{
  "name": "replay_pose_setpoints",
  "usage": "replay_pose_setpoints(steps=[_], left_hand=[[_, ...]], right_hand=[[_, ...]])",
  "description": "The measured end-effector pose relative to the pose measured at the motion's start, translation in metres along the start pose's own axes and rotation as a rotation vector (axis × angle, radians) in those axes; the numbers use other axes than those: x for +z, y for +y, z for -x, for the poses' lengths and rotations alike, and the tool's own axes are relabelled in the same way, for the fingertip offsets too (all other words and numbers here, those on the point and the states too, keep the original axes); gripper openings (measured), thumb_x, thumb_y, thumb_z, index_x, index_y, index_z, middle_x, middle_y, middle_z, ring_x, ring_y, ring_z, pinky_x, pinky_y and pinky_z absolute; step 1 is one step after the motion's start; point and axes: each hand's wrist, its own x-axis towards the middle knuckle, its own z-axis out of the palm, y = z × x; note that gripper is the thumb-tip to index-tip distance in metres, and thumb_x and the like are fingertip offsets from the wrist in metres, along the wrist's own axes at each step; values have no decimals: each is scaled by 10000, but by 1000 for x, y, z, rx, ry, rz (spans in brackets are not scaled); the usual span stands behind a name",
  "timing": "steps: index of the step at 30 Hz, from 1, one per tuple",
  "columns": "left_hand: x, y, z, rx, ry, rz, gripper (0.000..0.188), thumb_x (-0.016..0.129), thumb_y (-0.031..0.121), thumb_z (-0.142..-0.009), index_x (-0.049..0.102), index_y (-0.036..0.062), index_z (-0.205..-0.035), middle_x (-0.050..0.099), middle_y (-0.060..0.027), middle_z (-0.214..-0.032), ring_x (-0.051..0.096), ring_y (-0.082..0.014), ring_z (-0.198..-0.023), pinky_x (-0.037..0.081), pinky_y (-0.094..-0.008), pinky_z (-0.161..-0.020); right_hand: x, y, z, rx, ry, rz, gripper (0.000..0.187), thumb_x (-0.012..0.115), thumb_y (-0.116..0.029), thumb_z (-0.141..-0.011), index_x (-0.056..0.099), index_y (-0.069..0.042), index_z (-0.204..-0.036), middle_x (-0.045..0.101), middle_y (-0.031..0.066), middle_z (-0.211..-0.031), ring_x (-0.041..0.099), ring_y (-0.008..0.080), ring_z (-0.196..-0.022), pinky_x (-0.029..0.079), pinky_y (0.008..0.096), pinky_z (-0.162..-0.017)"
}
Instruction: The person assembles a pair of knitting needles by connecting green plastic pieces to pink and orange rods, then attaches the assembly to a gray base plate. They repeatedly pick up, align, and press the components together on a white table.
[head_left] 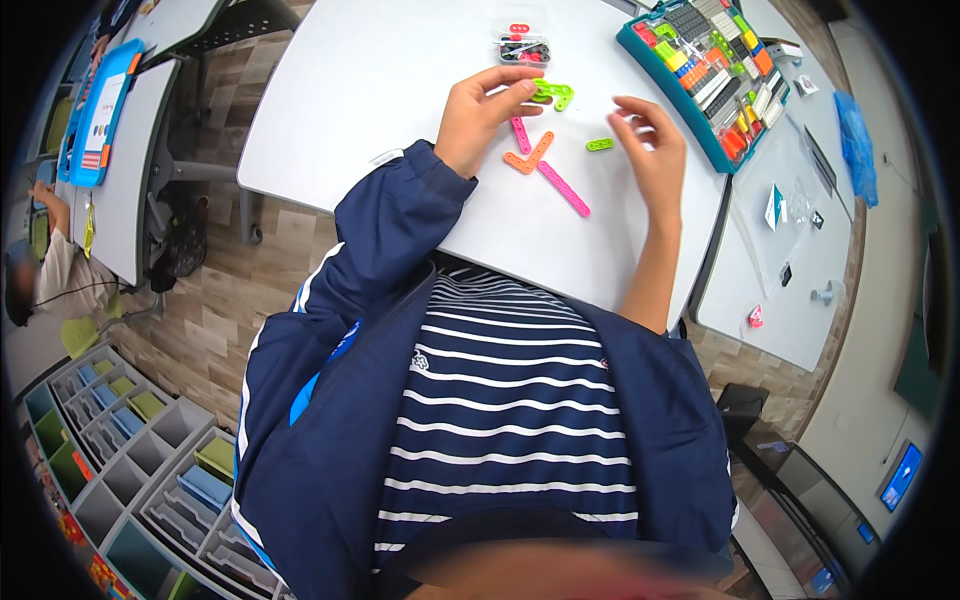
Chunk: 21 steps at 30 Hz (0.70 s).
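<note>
left hand (485, 110) pinches the lime angled piece (561, 92); tbh gripping its edge keeps the holes clear; right hand (654, 148) looks empty, fingers apart, near the short green beam (599, 145)

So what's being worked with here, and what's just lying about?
Likely in use: bright green piece in the left hand; short green bar near the right hand; orange angled piece; long pink strip; teal parts case.

Likely just lying about: blue plastic bag; clear wrapping.
</note>
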Motion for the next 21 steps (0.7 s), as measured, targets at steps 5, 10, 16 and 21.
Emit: replay_pose_setpoints(steps=[5,10,16,21], left_hand=[[-7,6,3,151,64,108,253,644,119,-1018,701,-31,-1214,735,-162,-1131,730,-225,-1037,618,-380,-939],[-8,13,8,79,-17,105,347,588,185,-1063,639,-5,-1349,713,-150,-1234,702,-253,-1156,559,-376,-1010],[-2,11,30,-28,-136,164,354,577,194,-1075,633,6,-1371,697,-130,-1276,684,-247,-1201,534,-364,-1021],[6,2,44,-109,-170,242,355,600,147,-1052,630,0,-1374,692,-121,-1281,681,-202,-1147,544,-336,-988]], right_hand=[[-18,8,19,65,-177,160,249,825,-96,-819,775,-71,-1062,681,21,-949,553,104,-775,461,261,-700],[-1,5,29,15,-224,372,188,803,-84,-858,750,-58,-1037,669,22,-989,568,107,-808,471,269,-704],[12,-22,35,93,-142,-252,178,695,-109,-999,691,34,-1104,730,97,-913,668,131,-764,530,272,-685],[21,-38,42,82,-141,-457,207,625,-106,-1053,690,76,-1128,739,117,-892,681,127,-746,525,246,-659]])
